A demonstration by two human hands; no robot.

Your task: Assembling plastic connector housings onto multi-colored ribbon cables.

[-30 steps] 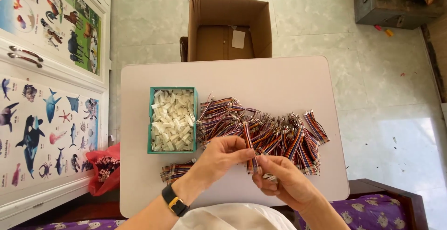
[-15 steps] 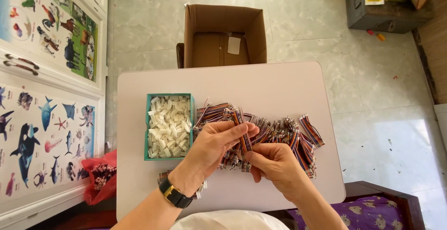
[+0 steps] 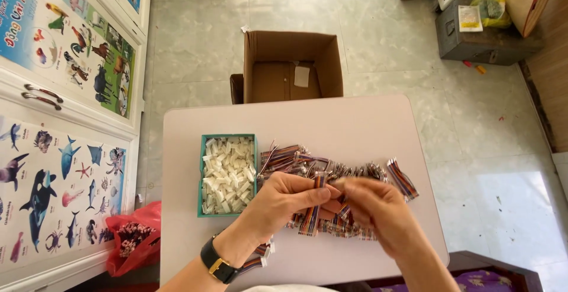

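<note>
My left hand [image 3: 283,204], with a black watch on the wrist, pinches a short multicoloured ribbon cable [image 3: 312,214] that hangs down from its fingertips. My right hand [image 3: 378,210] meets it at the cable's top end, fingers closed on the same cable. Both hands hover over a heap of similar ribbon cables [image 3: 349,176] spread across the pale table [image 3: 349,126]. A teal box of small white plastic connectors [image 3: 227,173] stands just left of the heap. A few more cables [image 3: 260,256] lie under my left wrist.
An open cardboard box [image 3: 291,67] stands on the floor past the table's far edge. A red bag [image 3: 133,239] lies on the floor at the left, beside cabinets with animal posters. A metal case [image 3: 482,31] sits at the far right.
My hands have risen a little and drawn together over the heap, still working one cable between them. The camera has tilted, so the table sits lower in view.
</note>
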